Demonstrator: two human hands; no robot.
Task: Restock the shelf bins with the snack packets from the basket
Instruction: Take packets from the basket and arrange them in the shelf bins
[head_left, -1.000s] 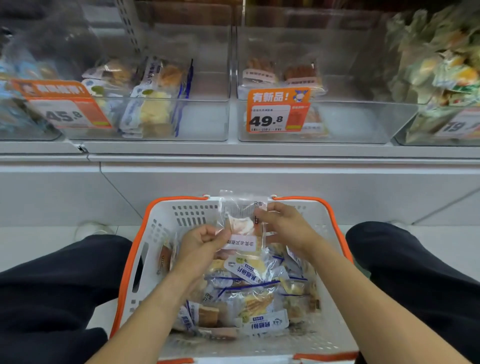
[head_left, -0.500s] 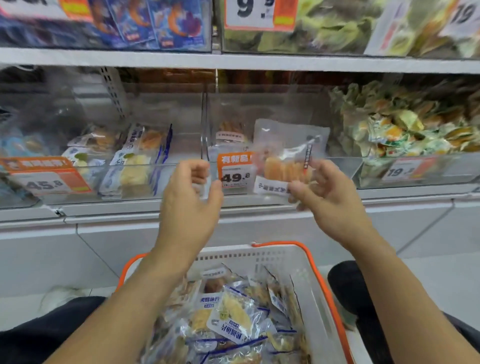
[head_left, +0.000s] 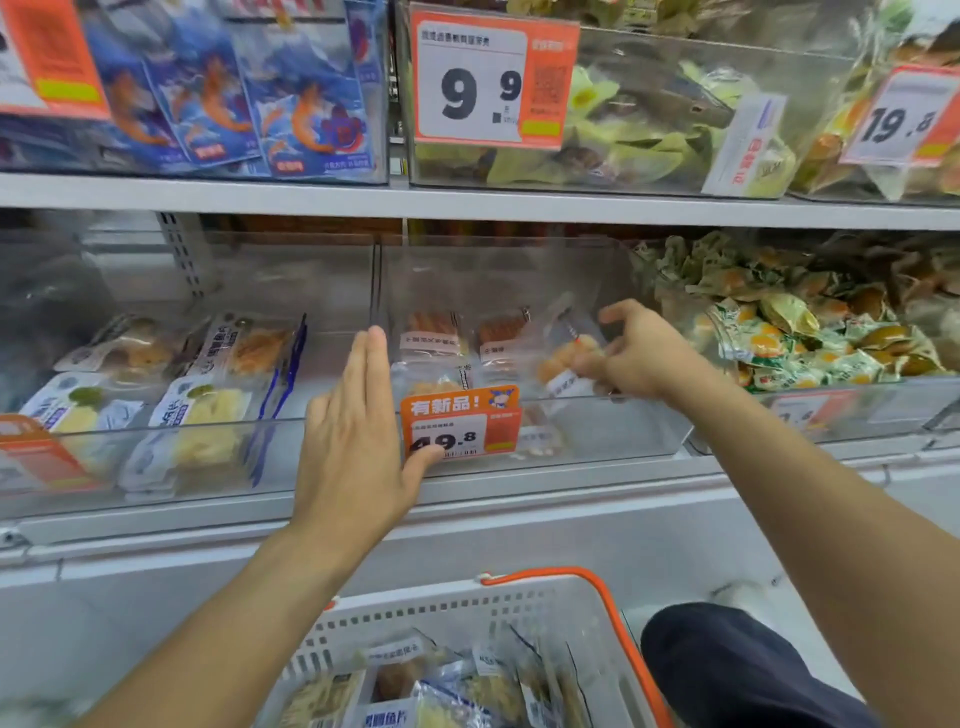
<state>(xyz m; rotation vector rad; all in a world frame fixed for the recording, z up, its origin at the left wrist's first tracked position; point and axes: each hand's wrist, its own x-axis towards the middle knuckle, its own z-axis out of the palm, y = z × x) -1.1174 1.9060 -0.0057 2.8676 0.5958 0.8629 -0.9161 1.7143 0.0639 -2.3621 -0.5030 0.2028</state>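
right hand (head_left: 636, 358) pinches one snack packet (head_left: 563, 353) over the middle bin (head_left: 597, 426); left hand (head_left: 353, 431) flat, released; two packets (head_left: 434, 338) far inside

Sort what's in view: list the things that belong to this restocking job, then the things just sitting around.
Job:
right hand pinching a clear snack packet
left hand, fingers straight, at the middle bin
basket of packets

Bystanders:
blue shrimp packets
green-yellow packets
9.9 price tag
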